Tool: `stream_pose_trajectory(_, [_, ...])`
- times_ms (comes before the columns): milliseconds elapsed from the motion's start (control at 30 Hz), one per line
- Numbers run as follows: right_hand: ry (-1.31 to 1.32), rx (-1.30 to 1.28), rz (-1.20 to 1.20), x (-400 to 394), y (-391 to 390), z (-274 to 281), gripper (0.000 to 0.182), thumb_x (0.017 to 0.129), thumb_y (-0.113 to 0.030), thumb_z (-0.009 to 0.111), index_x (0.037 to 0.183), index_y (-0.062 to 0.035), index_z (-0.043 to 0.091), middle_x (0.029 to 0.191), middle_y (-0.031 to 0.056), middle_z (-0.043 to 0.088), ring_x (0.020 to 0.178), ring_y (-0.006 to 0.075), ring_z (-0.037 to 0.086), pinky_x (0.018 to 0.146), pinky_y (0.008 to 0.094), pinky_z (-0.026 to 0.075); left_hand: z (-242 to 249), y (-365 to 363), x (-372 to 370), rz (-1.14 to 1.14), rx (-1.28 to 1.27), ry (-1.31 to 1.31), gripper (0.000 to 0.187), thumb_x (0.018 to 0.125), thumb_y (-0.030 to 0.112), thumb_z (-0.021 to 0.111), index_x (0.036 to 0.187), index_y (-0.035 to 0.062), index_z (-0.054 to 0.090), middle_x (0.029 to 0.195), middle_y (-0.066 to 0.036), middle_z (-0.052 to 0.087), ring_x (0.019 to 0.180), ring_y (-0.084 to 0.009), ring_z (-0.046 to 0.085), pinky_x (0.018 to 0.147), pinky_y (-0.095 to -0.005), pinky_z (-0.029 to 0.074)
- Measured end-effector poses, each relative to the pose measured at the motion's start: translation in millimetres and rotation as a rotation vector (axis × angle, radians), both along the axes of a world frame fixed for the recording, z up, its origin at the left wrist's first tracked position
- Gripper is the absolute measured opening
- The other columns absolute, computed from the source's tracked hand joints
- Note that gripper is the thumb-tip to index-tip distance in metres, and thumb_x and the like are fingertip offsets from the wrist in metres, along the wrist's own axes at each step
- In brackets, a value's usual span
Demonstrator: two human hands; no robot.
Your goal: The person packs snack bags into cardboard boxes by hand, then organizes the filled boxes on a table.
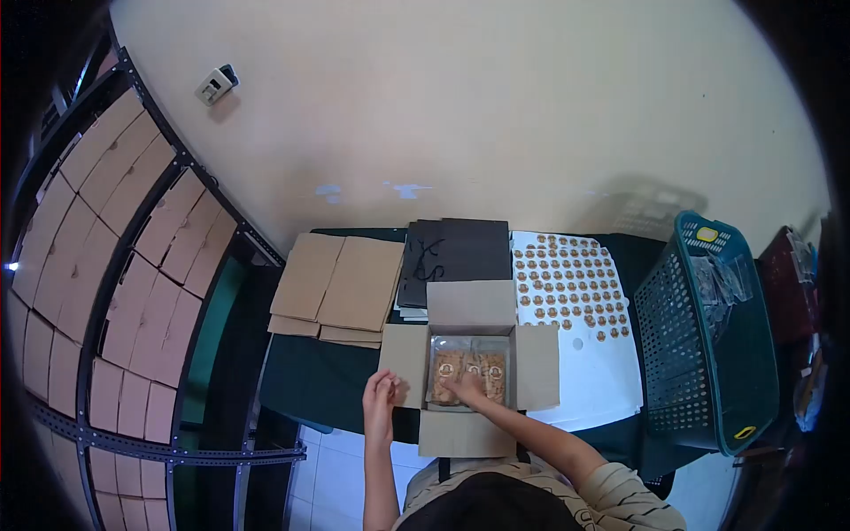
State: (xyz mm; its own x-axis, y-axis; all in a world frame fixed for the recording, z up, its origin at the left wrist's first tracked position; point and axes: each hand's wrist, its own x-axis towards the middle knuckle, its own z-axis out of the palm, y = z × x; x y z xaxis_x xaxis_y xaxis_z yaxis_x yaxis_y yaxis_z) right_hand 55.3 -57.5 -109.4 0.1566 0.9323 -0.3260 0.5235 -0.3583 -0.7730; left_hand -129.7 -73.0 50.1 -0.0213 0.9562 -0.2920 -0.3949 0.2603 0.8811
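Observation:
An open cardboard box [469, 434] stands in front of me with its flaps folded out. Clear pouches of light-brown food pieces [496, 376], with round labels, stand side by side inside it. My right hand [468, 388] reaches into the box and rests on the pouches, thumb and fingers spread. Its fingertips partly cover the middle pouch. Over the outer edge of the left flap [403, 354] is my left hand [379, 389], raised, with loosely bent fingers slightly apart. I see nothing in it.
Flat cardboard pieces [359, 283] and black sheets [474, 252] lie behind the box. A white sheet of round stickers [575, 354] is at the right, beside a green basket [682, 345] containing clear plastic packaging. Metal shelving [133, 447] with many cartons [146, 310] stands at the left.

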Motion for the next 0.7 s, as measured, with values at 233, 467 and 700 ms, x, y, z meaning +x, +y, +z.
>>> stream_pose_trajectory(233, [-0.326,-0.053,0.152,3,0,44,0.069,0.073,-0.062,0.050,0.076,0.0062,0.063,0.076,0.0229,0.062,0.073,0.0340,0.062,0.063,0.0440,0.047,-14,-17,1,0.038,-0.026,0.175,0.022,0.090,0.015,0.047,0.108,0.0024,0.049,0.096,-0.005,0.056,0.089,-0.0107,0.054,0.079,-0.0225,0.043])
stream_pose_trajectory(467, [-0.229,-0.121,0.264,17,-8,59,0.078,0.075,-0.069,0.037,0.081,0.0052,0.063,0.078,0.0239,0.061,0.074,0.0367,0.061,0.065,0.0456,0.047,-25,-21,28,-0.042,0.043,0.245,0.021,0.090,0.014,0.047,0.107,0.0015,0.050,0.095,-0.006,0.057,0.088,-0.0117,0.054,0.080,-0.0229,0.043])
stream_pose_trajectory(700, [0.319,0.046,0.117,112,-66,98,0.039,0.084,-0.042,0.051,0.079,-0.0033,0.056,0.055,0.0069,0.055,0.051,0.0163,0.055,0.051,0.0315,0.045,-32,-23,79,-0.192,0.121,0.344,0.022,0.089,0.019,0.050,0.104,0.0034,0.053,0.094,-0.004,0.057,0.089,-0.0116,0.054,0.077,-0.0225,0.042])
